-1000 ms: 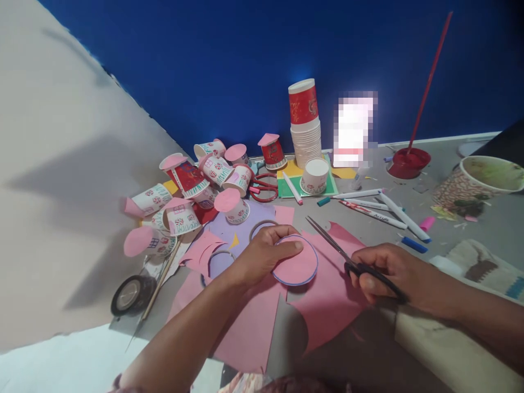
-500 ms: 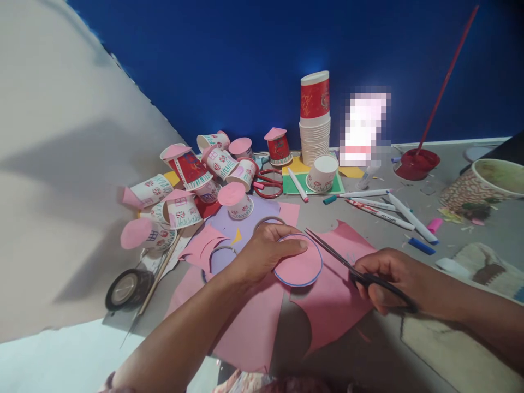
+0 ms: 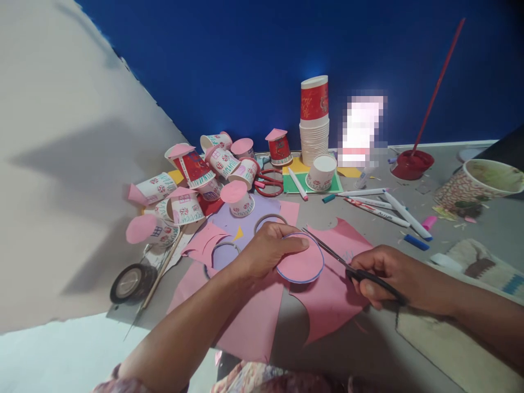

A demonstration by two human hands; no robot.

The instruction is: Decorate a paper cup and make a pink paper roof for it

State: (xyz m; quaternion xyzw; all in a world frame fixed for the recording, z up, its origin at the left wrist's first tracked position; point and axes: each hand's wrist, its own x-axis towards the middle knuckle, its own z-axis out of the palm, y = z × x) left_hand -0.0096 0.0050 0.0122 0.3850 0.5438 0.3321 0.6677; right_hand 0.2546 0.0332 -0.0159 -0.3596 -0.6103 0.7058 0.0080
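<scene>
My left hand (image 3: 264, 250) grips a pink paper circle (image 3: 302, 266) outlined in blue, thumb pressed on its top face; the circle is still joined to a large pink sheet (image 3: 327, 297) lying on the grey floor. My right hand (image 3: 382, 273) is closed on black-handled scissors (image 3: 352, 267). Their blades point up-left and meet the circle's right edge.
A heap of decorated paper cups with pink lids (image 3: 192, 180) lies at left, a tall cup stack (image 3: 314, 123) at the blue wall. Red scissors (image 3: 268, 183), markers (image 3: 380, 204), a tape roll (image 3: 131, 281), a red bowl with stick (image 3: 411, 164) and a patterned tub (image 3: 477, 185) surround the paper.
The scissor blades have moved left and closed in until they reach the circle's right edge. My left hand keeps its hold on the circle.
</scene>
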